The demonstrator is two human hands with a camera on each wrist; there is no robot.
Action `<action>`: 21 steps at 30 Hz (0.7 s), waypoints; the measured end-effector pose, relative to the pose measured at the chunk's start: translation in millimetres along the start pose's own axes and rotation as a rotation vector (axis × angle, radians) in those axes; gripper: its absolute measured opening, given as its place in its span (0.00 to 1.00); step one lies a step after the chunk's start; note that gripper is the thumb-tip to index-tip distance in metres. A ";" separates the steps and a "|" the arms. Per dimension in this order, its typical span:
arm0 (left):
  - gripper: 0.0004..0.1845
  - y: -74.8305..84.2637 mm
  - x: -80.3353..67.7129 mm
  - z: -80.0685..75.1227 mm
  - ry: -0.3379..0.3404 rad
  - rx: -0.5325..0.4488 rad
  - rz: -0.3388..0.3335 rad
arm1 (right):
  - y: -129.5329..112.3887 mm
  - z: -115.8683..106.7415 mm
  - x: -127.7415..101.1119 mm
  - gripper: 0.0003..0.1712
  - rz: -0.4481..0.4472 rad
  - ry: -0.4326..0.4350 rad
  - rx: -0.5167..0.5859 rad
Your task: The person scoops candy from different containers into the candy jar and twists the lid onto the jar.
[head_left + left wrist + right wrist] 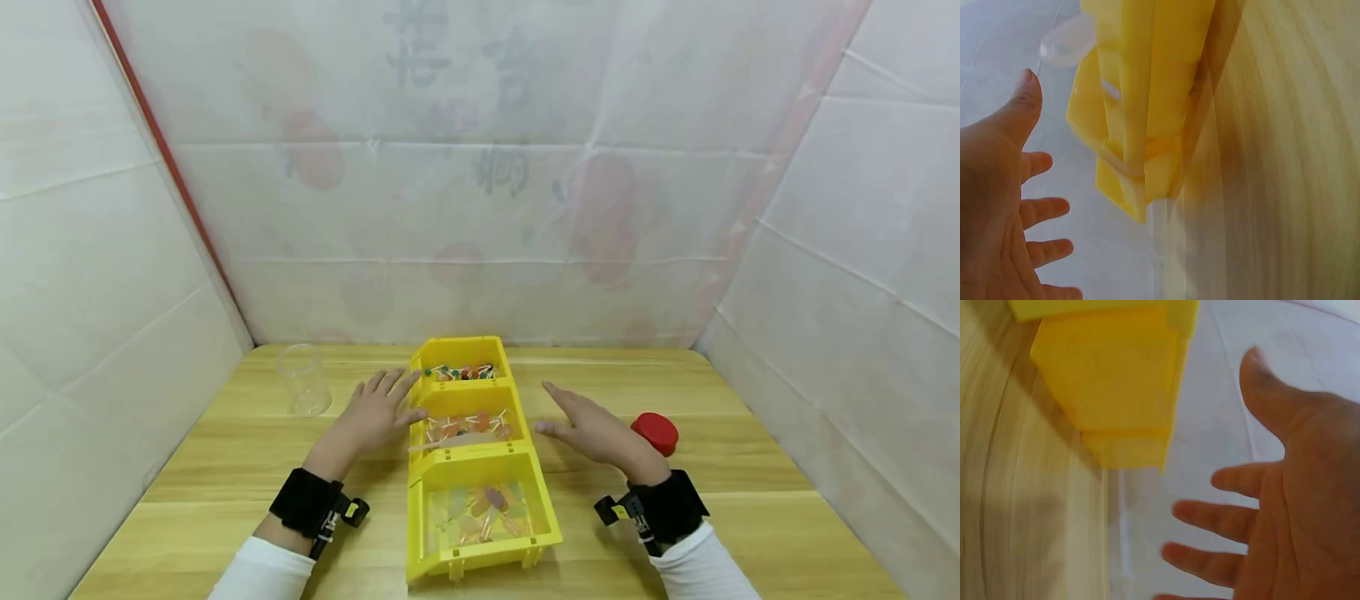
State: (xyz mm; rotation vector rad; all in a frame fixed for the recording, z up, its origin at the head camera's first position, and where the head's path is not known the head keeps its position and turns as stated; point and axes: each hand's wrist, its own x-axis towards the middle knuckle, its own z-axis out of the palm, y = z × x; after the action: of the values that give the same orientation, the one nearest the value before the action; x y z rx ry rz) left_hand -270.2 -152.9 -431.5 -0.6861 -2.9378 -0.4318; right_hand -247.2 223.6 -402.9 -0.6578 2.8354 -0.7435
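Note:
Three yellow bins (480,457) stand in a row, front to back, between my hands. Lollipops (467,372) lie in the back bin, and more lollipops (482,422) fill part of the middle one. Small clear-wrapped pieces (480,510) lie in the front bin. Across the middle bin rests a pale, long-handled tool (450,442), its exact kind unclear. My left hand (377,414) hovers left of the middle bin, fingers spread, holding nothing. On the other side, my right hand (596,427) is held apart from the bins, fingers extended and thumb apart, also without anything in it.
A clear, see-through jar (306,383) stands at the back left of the wooden table (225,467). To the right of my right hand lies a round red lid (656,433). White sheets (480,208) enclose the table at the back and both sides.

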 end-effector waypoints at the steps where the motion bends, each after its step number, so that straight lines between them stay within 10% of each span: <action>1: 0.42 1.7 -0.2 0.3 -0.007 -0.008 0.015 | -3.3 0.5 -0.8 0.51 -0.002 -0.025 0.020; 11: 0.40 10.3 -1.1 5.7 -0.071 -0.089 0.060 | -23.4 6.1 -4.5 0.53 -0.032 -0.230 0.052; 21: 0.40 10.5 -3.5 0.9 -0.079 -0.137 0.034 | -29.1 5.0 -0.3 0.47 -0.050 -0.247 0.050</action>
State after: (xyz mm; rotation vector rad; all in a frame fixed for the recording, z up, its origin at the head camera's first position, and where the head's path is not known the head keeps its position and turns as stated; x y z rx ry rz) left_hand -262.4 -145.2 -430.3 -0.7851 -2.9870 -0.6218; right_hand -234.8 198.7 -392.9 -0.7581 2.5771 -0.6854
